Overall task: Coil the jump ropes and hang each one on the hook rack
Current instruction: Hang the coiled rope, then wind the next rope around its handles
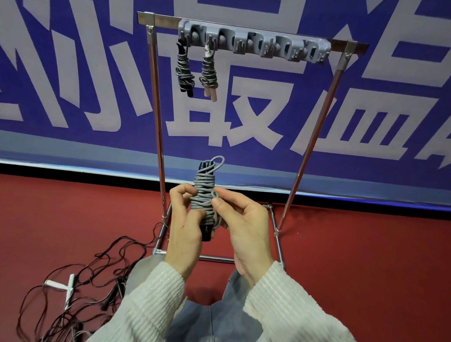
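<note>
I hold a coiled grey jump rope point(203, 193) with black handles upright in front of me. My left hand point(185, 222) grips its lower part around the handles. My right hand point(241, 221) pinches a strand of the cord at the bundle's right side. A small loop sticks out at the top. Above, the grey hook rack point(253, 43) sits on a metal frame's top bar. Two coiled ropes hang from its left hooks: one with black handles point(184, 70), one with pale handles point(209, 74).
Loose dark jump ropes point(86, 281) with white handles point(68, 288) lie tangled on the red floor at lower left. The metal frame's legs point(158, 116) and base bar point(216, 258) stand just beyond my hands. A blue banner covers the wall behind.
</note>
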